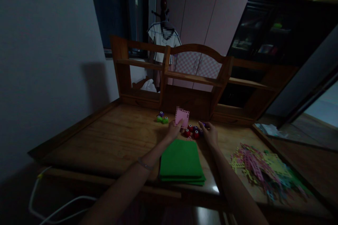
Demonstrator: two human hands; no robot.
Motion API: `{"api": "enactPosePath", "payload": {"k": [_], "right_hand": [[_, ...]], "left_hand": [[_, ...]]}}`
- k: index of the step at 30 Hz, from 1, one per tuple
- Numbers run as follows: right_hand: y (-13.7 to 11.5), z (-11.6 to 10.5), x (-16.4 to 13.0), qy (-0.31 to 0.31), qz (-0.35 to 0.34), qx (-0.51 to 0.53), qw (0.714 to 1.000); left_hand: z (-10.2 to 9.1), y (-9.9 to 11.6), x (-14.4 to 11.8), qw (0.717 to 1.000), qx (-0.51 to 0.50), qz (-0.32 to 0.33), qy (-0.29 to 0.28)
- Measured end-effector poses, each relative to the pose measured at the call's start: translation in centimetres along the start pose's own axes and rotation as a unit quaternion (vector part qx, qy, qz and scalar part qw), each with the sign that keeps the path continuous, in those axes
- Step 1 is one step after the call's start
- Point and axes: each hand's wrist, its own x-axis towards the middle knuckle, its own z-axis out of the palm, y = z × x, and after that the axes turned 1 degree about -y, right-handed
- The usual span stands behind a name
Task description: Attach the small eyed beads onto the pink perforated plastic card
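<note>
My left hand point(174, 130) is closed on a pink square card point(182, 117) with small dark holes along its edges, held upright above the desk. To its right, the bent fingers of my right hand point(210, 133) close around a small purple round piece point(204, 125), partly hidden by them. Between my hands sit several small round red pieces point(187, 133) with white tops, with purple ones point(195, 128) among them. Nearer to me lies a stack of green sheets point(181, 161), just below my left hand.
Two green pieces point(162, 120) and a purple one point(161, 114) stand left of the card. A tangled pile of pink and yellow perforated strips point(253, 165) lies at the right. Wooden shelves point(194, 78) rise along the back of the wooden desk point(113, 140). A white cable point(34, 193) hangs at the lower left.
</note>
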Motion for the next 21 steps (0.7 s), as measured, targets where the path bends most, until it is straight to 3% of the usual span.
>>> {"api": "enactPosePath", "payload": {"k": [5,11,17,21], "right_hand": [[-0.6,0.1,-0.4,-0.026,0.004,0.021,0.999],[0.5,0.2,-0.2,-0.047,-0.005,-0.05,0.998],[-1.8,0.0,-0.6,0.006,-0.146,-0.132,0.981],[-4.2,0.6,-1.7,-0.104,-0.244,-0.154,0.952]], "left_hand": [[-0.1,0.0,0.1,1.0,0.013,-0.019,0.011],[-0.2,-0.7,0.5,1.0,0.004,0.011,0.018],[-0.3,-1.1,0.7,0.999,0.026,0.007,0.027],[-0.4,-1.2,1.0,0.998,0.035,0.019,0.053]]}}
